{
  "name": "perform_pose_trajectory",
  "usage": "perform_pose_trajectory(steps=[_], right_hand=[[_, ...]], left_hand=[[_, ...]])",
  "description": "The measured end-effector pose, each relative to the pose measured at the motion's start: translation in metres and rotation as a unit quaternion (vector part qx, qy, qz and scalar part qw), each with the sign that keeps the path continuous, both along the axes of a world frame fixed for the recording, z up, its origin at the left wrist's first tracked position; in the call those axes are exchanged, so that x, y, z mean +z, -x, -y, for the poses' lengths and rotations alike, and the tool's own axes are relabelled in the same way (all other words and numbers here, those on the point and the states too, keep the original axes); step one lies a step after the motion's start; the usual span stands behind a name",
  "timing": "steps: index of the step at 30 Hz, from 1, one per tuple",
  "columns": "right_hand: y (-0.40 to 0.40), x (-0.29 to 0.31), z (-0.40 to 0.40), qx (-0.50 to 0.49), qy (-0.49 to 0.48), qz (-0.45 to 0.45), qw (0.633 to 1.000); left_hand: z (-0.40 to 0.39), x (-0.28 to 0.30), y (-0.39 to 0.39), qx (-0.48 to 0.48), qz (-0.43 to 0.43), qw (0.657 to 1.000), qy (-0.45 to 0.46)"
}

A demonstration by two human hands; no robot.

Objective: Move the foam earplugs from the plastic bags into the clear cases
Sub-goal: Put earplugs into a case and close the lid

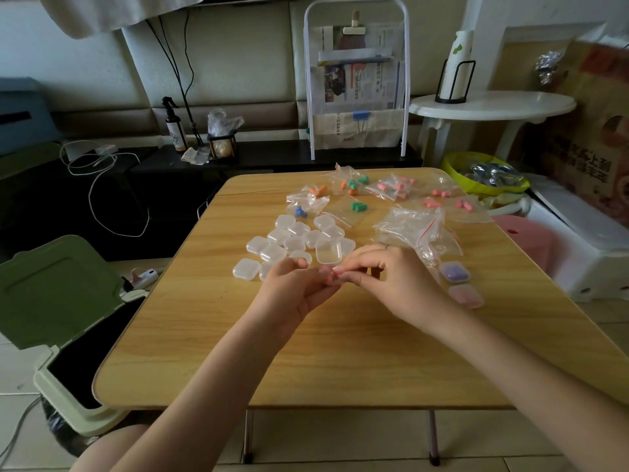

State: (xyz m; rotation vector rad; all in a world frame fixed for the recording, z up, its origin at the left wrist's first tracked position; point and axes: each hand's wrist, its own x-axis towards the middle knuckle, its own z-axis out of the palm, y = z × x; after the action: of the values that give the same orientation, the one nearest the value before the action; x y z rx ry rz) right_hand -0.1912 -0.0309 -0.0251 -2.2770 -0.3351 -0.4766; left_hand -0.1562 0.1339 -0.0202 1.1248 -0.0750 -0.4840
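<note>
I have a pink foam earplug (327, 274) pinched between the fingertips of both hands, just above the wooden table (306, 352) near its middle. My left hand (296, 287) curls its fingers round the earplug from the left, and my right hand (384, 277) meets it from the right, thumb and forefinger closed on the same small piece; whether a bag is also between my fingers I cannot tell. Just beyond my fingertips stands an open clear case (328, 251), its hollow facing up, at the near edge of a cluster of shut, unfilled clear cases (289, 240) that lie touching one another. To the right of my right hand lie two filled cases, one holding purple earplugs (454, 271) and, nearer to me, one holding pink earplugs (466, 296). Behind those is a heap of slack plastic bags (413, 226) with red seal strips. Farther back, along the far edge of the table, lie bags that are full: orange earplugs (320, 190), green earplugs (357, 206), a blue one (299, 211), and several bags of pink ones (401, 189). Off the table's left corner stands a green bin (58, 301) with its lid up, and past the far edge a white rack (355, 80) holds newspapers.
</note>
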Motion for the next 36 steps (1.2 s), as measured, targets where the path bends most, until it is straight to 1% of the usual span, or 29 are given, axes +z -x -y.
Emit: perform_pose_trajectory(steps=[2, 4, 7, 9, 12, 15, 18, 20, 22, 24, 26, 28, 32, 33, 36], right_hand=[[0.0, -0.002, -0.001, -0.002, -0.015, -0.006, 1.0], [0.0, -0.002, -0.002, -0.013, -0.06, -0.022, 0.998], [0.002, 0.0, -0.003, -0.017, -0.128, -0.066, 0.989], [0.003, 0.0, -0.004, -0.023, -0.159, -0.079, 0.984], [0.005, -0.002, -0.008, -0.049, -0.152, -0.036, 0.987], [0.006, -0.002, -0.011, -0.052, -0.149, 0.003, 0.987], [0.005, -0.006, -0.012, -0.058, -0.083, 0.024, 0.995], [0.005, -0.007, -0.012, -0.059, -0.06, 0.019, 0.996], [0.006, -0.004, -0.013, -0.045, -0.062, -0.002, 0.997], [0.006, 0.0, -0.013, -0.037, -0.094, -0.013, 0.995], [0.005, 0.002, -0.009, -0.054, -0.14, 0.005, 0.989], [0.002, 0.005, -0.004, -0.064, -0.154, -0.002, 0.986], [0.0, 0.007, 0.003, 0.021, -0.121, -0.133, 0.983], [0.001, 0.006, 0.004, 0.032, -0.118, -0.137, 0.983], [0.004, 0.006, 0.004, 0.027, -0.07, -0.083, 0.994]], left_hand=[[-0.002, -0.001, -0.002, -0.006, -0.017, 1.0, 0.013], [-0.003, -0.001, -0.002, -0.012, -0.021, 1.0, 0.016], [-0.003, 0.001, 0.0, -0.015, 0.016, 0.999, -0.026], [-0.002, 0.002, 0.002, -0.011, 0.031, 0.998, -0.047], [-0.002, 0.004, 0.002, -0.009, 0.023, 0.999, -0.035], [-0.002, 0.005, 0.003, -0.007, 0.013, 1.0, -0.016], [-0.002, 0.006, 0.003, -0.008, 0.013, 1.0, -0.017], [-0.002, 0.005, 0.002, -0.008, 0.009, 1.0, -0.017], [-0.002, 0.005, 0.002, -0.009, 0.007, 1.0, -0.016], [-0.003, 0.005, 0.001, -0.012, 0.01, 1.0, -0.015], [-0.003, 0.005, 0.001, -0.016, 0.009, 1.0, -0.017], [-0.003, 0.004, 0.001, -0.027, 0.011, 0.999, -0.026], [-0.002, 0.004, 0.002, -0.05, 0.01, 0.998, -0.019], [-0.002, 0.004, 0.002, -0.05, 0.002, 0.999, -0.009], [-0.001, 0.005, 0.0, -0.048, -0.029, 0.998, 0.026]])
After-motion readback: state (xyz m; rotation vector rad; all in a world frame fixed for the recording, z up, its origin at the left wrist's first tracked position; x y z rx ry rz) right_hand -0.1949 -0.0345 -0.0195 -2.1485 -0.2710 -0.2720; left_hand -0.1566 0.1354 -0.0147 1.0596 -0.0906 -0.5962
